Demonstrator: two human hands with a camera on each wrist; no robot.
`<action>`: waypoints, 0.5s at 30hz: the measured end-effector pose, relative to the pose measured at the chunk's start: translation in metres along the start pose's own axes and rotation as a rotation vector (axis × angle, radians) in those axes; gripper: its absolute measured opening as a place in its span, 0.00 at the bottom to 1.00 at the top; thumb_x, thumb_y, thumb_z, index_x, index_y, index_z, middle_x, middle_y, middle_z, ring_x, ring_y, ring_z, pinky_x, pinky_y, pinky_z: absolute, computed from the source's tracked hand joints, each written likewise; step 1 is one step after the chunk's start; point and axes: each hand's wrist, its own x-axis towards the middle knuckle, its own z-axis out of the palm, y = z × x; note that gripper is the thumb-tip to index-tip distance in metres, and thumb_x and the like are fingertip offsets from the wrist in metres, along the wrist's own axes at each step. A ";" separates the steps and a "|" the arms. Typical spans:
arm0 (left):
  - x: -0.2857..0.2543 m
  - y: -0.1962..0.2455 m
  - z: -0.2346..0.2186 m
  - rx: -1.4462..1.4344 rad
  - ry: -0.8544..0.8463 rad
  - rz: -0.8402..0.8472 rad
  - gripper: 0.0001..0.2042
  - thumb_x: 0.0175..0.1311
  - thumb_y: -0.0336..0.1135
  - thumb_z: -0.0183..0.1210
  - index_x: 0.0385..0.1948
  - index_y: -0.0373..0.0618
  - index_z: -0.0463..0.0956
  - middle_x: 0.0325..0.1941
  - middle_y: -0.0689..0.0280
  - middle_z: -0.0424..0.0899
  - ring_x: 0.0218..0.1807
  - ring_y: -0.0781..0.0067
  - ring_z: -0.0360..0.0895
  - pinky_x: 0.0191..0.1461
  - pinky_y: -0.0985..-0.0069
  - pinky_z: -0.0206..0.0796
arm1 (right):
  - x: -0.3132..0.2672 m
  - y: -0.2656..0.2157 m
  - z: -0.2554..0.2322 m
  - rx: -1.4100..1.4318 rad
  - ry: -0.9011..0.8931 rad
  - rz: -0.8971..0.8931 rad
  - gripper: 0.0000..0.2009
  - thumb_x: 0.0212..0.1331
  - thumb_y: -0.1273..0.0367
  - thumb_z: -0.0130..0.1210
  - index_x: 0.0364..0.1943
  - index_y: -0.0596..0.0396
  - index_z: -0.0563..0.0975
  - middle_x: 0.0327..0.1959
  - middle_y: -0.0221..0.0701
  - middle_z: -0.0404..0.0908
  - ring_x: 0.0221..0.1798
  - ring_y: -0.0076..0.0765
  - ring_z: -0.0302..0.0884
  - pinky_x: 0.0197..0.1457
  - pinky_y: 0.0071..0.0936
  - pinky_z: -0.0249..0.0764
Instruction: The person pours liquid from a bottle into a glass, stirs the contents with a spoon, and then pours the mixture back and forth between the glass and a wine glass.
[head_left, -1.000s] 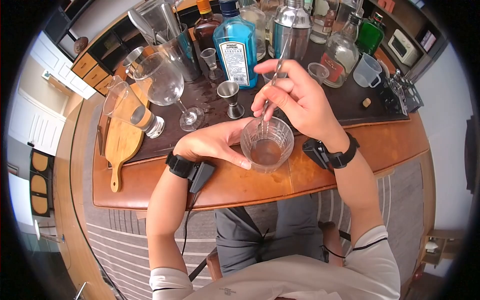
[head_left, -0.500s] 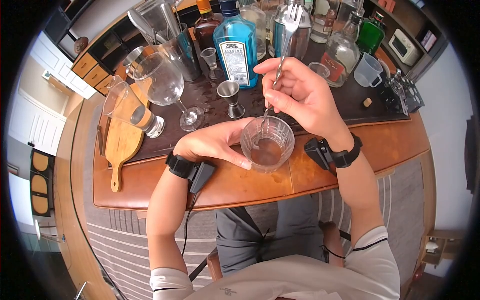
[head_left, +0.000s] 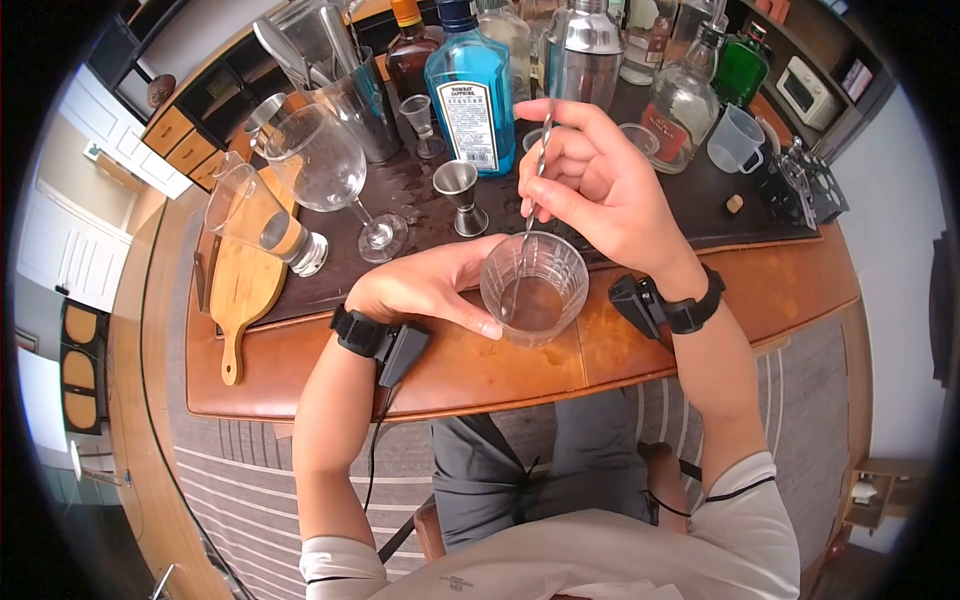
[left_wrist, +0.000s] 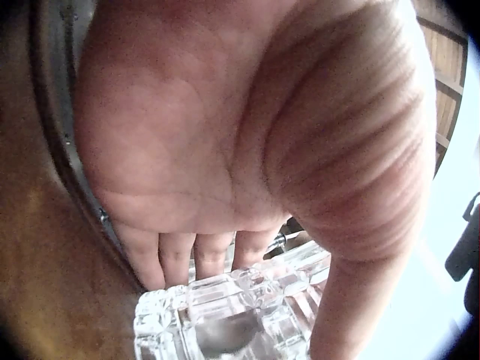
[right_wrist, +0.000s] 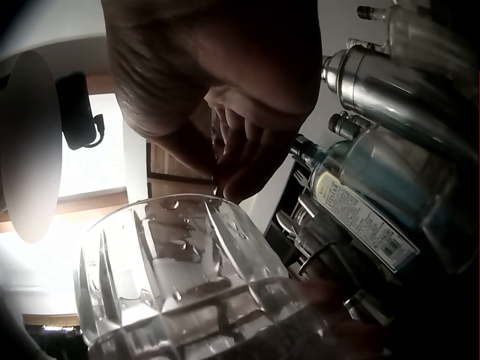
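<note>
A clear cut-glass tumbler (head_left: 535, 300) with some liquid in it stands at the table's front edge. My left hand (head_left: 425, 285) holds it from the left, thumb on the near side and fingers round the far side; the left wrist view shows fingers and thumb about the glass (left_wrist: 225, 322). Above the rim, my right hand (head_left: 605, 190) pinches a twisted metal bar spoon (head_left: 541, 160) between thumb and fingers, its lower end inside the tumbler. The right wrist view shows the right hand (right_wrist: 217, 82) over the rim of the tumbler (right_wrist: 180, 277).
A steel jigger (head_left: 461, 195) and a blue bottle (head_left: 473, 105) stand beyond the hands. On the left are a stemmed glass (head_left: 325, 165), a tilted tall glass (head_left: 265, 220) and a wooden board (head_left: 240, 290). Behind stand a shaker (head_left: 583, 60) and several bottles; a plastic jug (head_left: 735, 140) is at right.
The spoon has turned and shifted within the tumbler, its lower end now toward the left side. The right hand has moved slightly right since the earliest frame. The left hand stays in place.
</note>
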 end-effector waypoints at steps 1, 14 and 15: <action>0.000 -0.001 0.000 -0.001 0.001 0.000 0.50 0.43 0.28 0.77 0.70 0.39 0.53 0.71 0.64 0.63 0.71 0.72 0.59 0.75 0.68 0.50 | 0.000 0.001 0.001 0.008 -0.008 0.013 0.24 0.64 0.80 0.52 0.64 0.58 0.63 0.38 0.30 0.77 0.38 0.21 0.74 0.42 0.20 0.73; -0.001 0.000 0.000 -0.005 -0.016 0.013 0.46 0.48 0.26 0.74 0.70 0.39 0.53 0.70 0.64 0.64 0.70 0.74 0.59 0.74 0.69 0.51 | -0.001 -0.005 0.001 -0.005 -0.002 0.038 0.27 0.63 0.80 0.52 0.67 0.56 0.63 0.37 0.31 0.77 0.37 0.22 0.75 0.42 0.20 0.75; -0.001 0.001 0.000 0.001 -0.037 0.030 0.43 0.52 0.25 0.72 0.69 0.38 0.54 0.70 0.65 0.63 0.70 0.75 0.58 0.74 0.71 0.51 | -0.001 -0.005 0.001 -0.005 -0.002 0.038 0.27 0.63 0.80 0.52 0.67 0.56 0.63 0.37 0.31 0.77 0.37 0.22 0.75 0.42 0.20 0.75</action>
